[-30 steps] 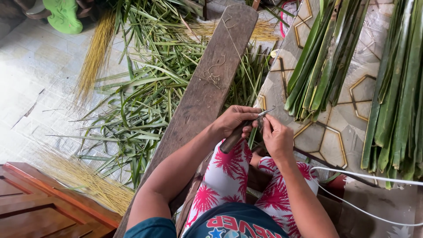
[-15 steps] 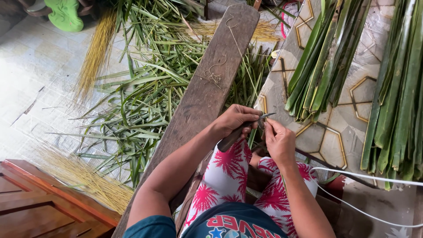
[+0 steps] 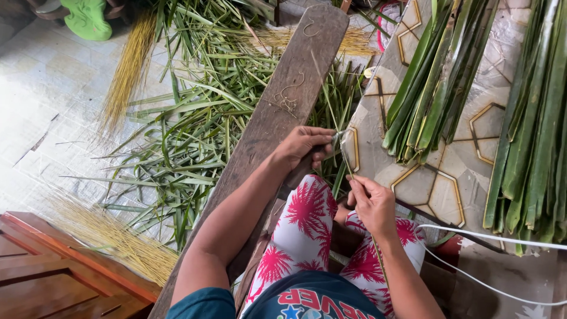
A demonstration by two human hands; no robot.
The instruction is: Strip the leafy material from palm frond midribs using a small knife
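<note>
Left hand point(image 3: 304, 146) has its fingers curled tight around the dark handle of a small knife point(image 3: 313, 158), with just a bit of the blade poking out by the thumb, up near the edge of the patterned surface point(image 3: 440, 177). Right hand point(image 3: 372, 204) sits lower, close to the knees, fingers pressed together pinching a thin leaf midrib point(image 3: 344, 159) that runs up from those fingertips to the knife blade and carries on past it over the wooden plank point(image 3: 277, 112). So the strip is stretched between the two hands, left one above, right one below. Both forearms come up from the bottom of the view, the left one lying along the plank, the right one bent in over the red and white patterned trousers point(image 3: 301, 227). Just right of the right-hand fingers the surface carries two bundles of long green leaves point(image 3: 428, 88), the second bundle point(image 3: 531, 136) further out at the far right. Left of the left hand, past the plank, there's a loose heap of stripped green leaf blades point(image 3: 189, 130) on the tiled floor, with piles of yellowish midribs point(image 3: 127, 71) beyond it. No actual containers anywhere, everything lies loose. A white cable point(image 3: 490, 236) crosses below the bundles.
</note>
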